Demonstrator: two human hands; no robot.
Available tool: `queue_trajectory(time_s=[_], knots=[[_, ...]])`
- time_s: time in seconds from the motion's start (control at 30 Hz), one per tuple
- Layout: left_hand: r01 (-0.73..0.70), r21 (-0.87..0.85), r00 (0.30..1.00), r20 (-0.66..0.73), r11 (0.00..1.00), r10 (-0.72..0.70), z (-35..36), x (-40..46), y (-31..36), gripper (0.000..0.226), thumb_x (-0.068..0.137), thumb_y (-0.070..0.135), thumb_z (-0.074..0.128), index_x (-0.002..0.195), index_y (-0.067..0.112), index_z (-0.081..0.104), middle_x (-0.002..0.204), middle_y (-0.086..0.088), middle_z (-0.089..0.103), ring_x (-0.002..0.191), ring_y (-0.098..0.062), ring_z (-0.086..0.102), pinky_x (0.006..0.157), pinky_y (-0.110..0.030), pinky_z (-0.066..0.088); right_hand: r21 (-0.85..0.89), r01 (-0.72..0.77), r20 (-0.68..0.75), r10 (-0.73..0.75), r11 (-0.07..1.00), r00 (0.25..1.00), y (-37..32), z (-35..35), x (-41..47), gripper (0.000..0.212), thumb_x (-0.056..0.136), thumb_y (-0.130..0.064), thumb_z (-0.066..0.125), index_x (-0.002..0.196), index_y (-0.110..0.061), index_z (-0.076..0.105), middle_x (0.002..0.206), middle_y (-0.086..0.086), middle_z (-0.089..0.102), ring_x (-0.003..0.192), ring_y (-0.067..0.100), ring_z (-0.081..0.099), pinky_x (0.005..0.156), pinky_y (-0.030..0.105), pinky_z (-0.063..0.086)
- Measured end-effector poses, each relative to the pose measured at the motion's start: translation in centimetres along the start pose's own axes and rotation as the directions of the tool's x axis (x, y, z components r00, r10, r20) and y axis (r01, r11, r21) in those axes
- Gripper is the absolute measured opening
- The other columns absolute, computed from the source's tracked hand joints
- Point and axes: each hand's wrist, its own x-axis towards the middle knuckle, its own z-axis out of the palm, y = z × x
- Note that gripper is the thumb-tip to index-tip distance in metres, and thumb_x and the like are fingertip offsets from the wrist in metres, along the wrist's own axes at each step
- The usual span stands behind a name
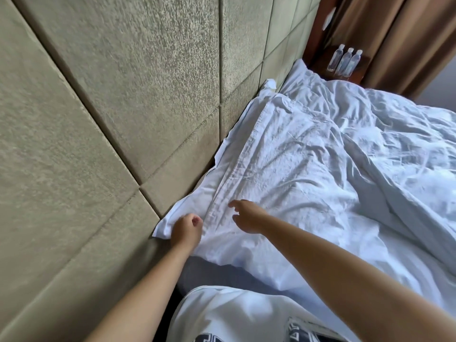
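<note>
A white pillow [283,169] lies wrinkled at the head of the bed, its flat border against the padded headboard [123,107]. My left hand [186,228] is at the pillow's near corner, fingers curled on the border fabric. My right hand [246,215] sits just to the right of it over the pillow's seam, fingers loosely spread and holding nothing. I cannot tell whether it touches the cloth.
A crumpled white duvet [394,156] covers the bed to the right. A second pillow's corner [269,85] shows farther along the headboard. Three water bottles [344,61] stand on a wooden nightstand [318,66] beside brown curtains [407,33]. Grey mattress [222,270] shows below the pillow.
</note>
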Motion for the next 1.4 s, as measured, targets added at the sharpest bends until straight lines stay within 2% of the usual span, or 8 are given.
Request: queue_trajectory(time_s=[0.17,0.33,0.57,0.73,0.9,1.0,1.13,1.4], knots=[[-0.109,-0.11,0.982,0.144,0.988,0.124,0.6,3.4,6.3,0.022,0.092,0.021,0.053,0.108,0.01,0.064,0.105,-0.006,0.067,0.099,-0.025,0.061,0.078,-0.026,0.045,-0.023,-0.04,-0.032,0.039,0.999,0.999,1.2,-1.9,1.3,0.045,0.098,-0.019,0.04,0.143,-0.024,0.039,0.143,0.002,0.041,0.128,0.023,0.045,0.1,0.032,0.039],[-0.052,-0.156,0.962,0.256,0.986,0.091,1.8,7.4,10.0,0.035,0.091,0.02,0.055,0.126,0.011,0.053,0.107,0.0,0.057,0.098,-0.019,0.056,0.08,-0.023,0.041,-0.119,-0.069,-0.067,0.062,0.99,0.996,3.0,-4.2,2.9,0.05,0.095,-0.012,0.038,0.144,-0.023,0.037,0.145,0.001,0.037,0.128,0.025,0.043,0.097,0.035,0.04],[-0.127,-0.176,0.968,0.195,0.976,0.161,4.0,11.3,12.8,0.057,0.087,0.03,0.064,0.138,0.014,0.041,0.124,-0.007,0.056,0.112,-0.023,0.057,0.095,-0.032,0.045,-0.143,-0.152,-0.105,0.138,0.978,0.985,6.3,-6.1,5.1,0.051,0.093,-0.007,0.04,0.142,-0.02,0.039,0.145,0.002,0.036,0.13,0.024,0.038,0.101,0.037,0.039],[-0.103,-0.178,0.964,0.225,0.979,0.142,5.3,13.6,15.2,0.031,0.088,0.035,0.064,0.107,0.011,0.061,0.101,-0.006,0.066,0.099,-0.025,0.061,0.082,-0.029,0.044,-0.031,-0.216,-0.133,0.21,0.976,0.969,7.1,-6.7,6.9,0.049,0.092,-0.006,0.037,0.139,-0.019,0.043,0.143,0.004,0.038,0.127,0.027,0.041,0.101,0.04,0.041],[-0.031,-0.209,0.956,0.281,0.977,0.09,5.7,15.2,15.7,0.036,0.084,0.037,0.069,0.067,0.016,0.045,0.066,0.003,0.05,0.07,-0.019,0.049,0.06,-0.027,0.035,0.029,-0.273,-0.131,0.274,0.962,0.953,7.4,-6.4,8.3,0.045,0.092,-0.01,0.039,0.133,-0.024,0.047,0.138,0.001,0.04,0.125,0.025,0.043,0.098,0.042,0.044],[-0.094,-0.277,0.977,0.159,0.956,0.142,4.8,16.0,15.9,0.034,0.082,0.024,0.073,0.063,0.015,0.046,0.059,0.004,0.047,0.064,-0.018,0.045,0.06,-0.025,0.033,0.026,-0.27,-0.15,0.271,0.962,0.951,7.1,-6.5,8.7,0.041,0.092,-0.013,0.04,0.131,-0.023,0.048,0.137,0.0,0.04,0.123,0.025,0.044,0.095,0.038,0.044],[-0.162,-0.408,0.985,-0.124,0.898,0.121,3.1,16.7,16.0,0.02,0.084,0.019,0.07,0.083,0.002,0.059,0.076,-0.01,0.061,0.071,-0.021,0.053,0.064,-0.025,0.036,0.021,-0.203,-0.252,0.201,0.979,0.947,6.5,-7.2,9.0,0.04,0.092,-0.016,0.041,0.131,-0.024,0.049,0.137,-0.001,0.041,0.126,0.022,0.042,0.095,0.035,0.044],[-0.001,-0.259,0.996,0.082,0.966,0.023,4.8,17.6,13.7,0.038,0.08,0.016,0.073,0.109,0.004,0.05,0.109,-0.014,0.059,0.099,-0.031,0.059,0.081,-0.034,0.043,0.016,-0.233,-0.169,0.233,0.972,0.958,7.5,-6.5,7.8,0.047,0.093,-0.016,0.044,0.139,-0.023,0.042,0.151,-0.002,0.028,0.134,0.023,0.035,0.102,0.037,0.04]])
